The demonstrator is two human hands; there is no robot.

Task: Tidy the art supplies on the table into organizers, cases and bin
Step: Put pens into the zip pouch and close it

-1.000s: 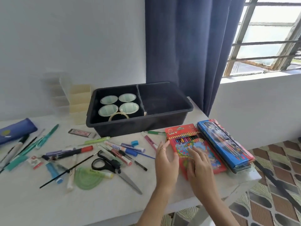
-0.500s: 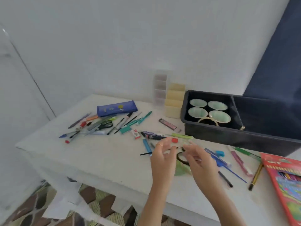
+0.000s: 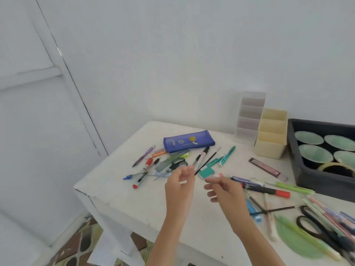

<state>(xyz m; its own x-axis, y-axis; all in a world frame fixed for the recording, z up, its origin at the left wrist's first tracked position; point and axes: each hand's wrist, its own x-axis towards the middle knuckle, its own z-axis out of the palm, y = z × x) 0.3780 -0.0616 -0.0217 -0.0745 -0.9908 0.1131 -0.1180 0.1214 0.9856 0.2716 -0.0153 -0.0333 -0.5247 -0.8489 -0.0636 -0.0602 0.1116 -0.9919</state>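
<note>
Pens, markers and brushes lie scattered over the white table (image 3: 134,204). My left hand (image 3: 180,182) hovers over the table's middle with loosely curled fingers and nothing visible in it. Just past its fingertips a thin black brush (image 3: 208,161) lies on the table. My right hand (image 3: 221,191) floats beside it, fingers relaxed and empty. A blue pencil case (image 3: 189,141) lies at the back. A clear organizer (image 3: 249,116) and a cream organizer (image 3: 271,137) stand against the wall. The black bin (image 3: 301,173) at the right holds several green cups (image 3: 309,138) and a tape roll (image 3: 336,166).
Black-handled scissors (image 3: 176,164) lie in the left pile, and a second pair (image 3: 315,225) sits at the right by a green protractor (image 3: 294,240). A red-capped marker (image 3: 269,191) and a teal block (image 3: 206,172) lie near my hands. The table's left corner (image 3: 75,188) drops to patterned floor.
My view has swung left, away from the window and the coloured pencil boxes, toward the table's left end. Both hands left the pencil box and moved left over the scattered pens.
</note>
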